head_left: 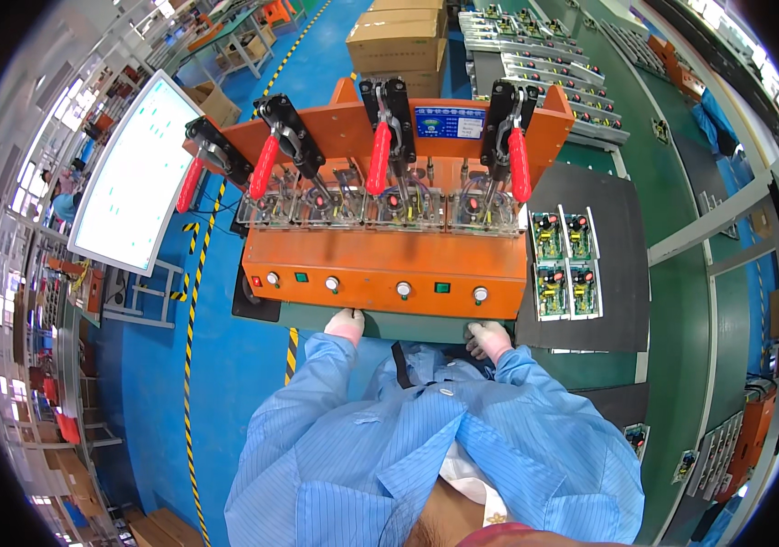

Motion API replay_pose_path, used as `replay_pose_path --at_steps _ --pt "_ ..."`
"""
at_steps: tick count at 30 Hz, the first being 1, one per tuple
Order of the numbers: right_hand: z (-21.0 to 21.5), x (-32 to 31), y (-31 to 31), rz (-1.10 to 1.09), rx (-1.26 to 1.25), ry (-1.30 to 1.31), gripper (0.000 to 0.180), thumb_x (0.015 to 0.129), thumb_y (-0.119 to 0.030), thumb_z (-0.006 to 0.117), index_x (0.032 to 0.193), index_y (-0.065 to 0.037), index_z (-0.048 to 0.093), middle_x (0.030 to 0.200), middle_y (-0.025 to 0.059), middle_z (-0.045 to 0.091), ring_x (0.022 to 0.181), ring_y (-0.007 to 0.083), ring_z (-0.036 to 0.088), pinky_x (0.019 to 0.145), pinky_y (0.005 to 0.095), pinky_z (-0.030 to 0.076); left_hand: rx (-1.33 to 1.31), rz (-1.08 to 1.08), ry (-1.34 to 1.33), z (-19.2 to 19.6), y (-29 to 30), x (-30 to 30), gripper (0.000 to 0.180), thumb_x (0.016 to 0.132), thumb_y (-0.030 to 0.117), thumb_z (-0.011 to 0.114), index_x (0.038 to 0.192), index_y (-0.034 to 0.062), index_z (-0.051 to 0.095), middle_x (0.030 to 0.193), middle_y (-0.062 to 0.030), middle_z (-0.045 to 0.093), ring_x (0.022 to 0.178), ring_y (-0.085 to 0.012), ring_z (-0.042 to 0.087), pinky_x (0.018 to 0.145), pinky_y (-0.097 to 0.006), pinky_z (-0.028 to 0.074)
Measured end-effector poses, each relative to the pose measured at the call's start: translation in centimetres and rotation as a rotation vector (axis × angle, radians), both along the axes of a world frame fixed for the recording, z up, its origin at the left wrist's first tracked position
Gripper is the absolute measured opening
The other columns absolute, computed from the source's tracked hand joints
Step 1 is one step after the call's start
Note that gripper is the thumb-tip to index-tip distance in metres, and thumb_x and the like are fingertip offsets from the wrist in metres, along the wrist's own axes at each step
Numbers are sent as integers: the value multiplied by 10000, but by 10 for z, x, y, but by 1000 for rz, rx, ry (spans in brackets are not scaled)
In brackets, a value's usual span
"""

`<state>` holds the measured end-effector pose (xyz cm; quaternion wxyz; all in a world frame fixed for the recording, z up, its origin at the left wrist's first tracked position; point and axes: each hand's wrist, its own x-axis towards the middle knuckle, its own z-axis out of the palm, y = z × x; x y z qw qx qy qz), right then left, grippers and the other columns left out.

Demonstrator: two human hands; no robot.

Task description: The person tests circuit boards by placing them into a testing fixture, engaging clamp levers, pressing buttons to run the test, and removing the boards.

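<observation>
My left hand [346, 325], in a pale glove, lies at the front edge of the green bench [408, 327], just below an orange test fixture [380, 264]. Its fingers look laid flat against the edge, with nothing seen in them. Farther right at the same edge, my right hand [488, 340] has loosely bent fingers, slightly apart and greyish at the tips; no object shows in it. Several red-handled toggle clamps [379, 159] stand along the fixture above clear plastic holders [403, 208] with circuit boards inside. Round white buttons [403, 289] line its front face.
Right of the fixture, several green circuit boards [566, 264] sit in pale frames on a black mat [625, 273]. A lit monitor [134, 173] stands at the left. Behind are stacked cartons [396, 41] and rows of boards on a conveyor [554, 77]. Metal posts [709, 232] rise at the right.
</observation>
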<state>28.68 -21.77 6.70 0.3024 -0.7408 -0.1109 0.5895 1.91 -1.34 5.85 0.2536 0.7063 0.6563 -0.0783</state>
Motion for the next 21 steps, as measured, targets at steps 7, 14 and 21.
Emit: replay_pose_path --at_steps 7,14,21 --pt "9 2 3 0 -33 20 354 916 -299 443 904 19 599 715 150 646 503 229 568 465 303 470 -15 -7 -3 9 -1 4 464 912 401 362 1102 71 625 1111 -171 647 1009 -425 574 852 -448 466" --pt "4 4 2 -7 -44 54 334 908 -292 450 891 0 611 723 135 654 518 223 572 481 305 473 -41 -19 14 7 2 3 470 926 404 362 1105 63 631 1112 -155 654 1018 -413 579 863 -443 465" --pt "4 4 4 3 -33 49 340 908 -294 451 890 7 609 726 139 654 513 223 569 479 302 473 -49 1 21 9 1 3 468 933 400 360 1117 64 629 1127 -146 652 1028 -403 580 870 -439 466"
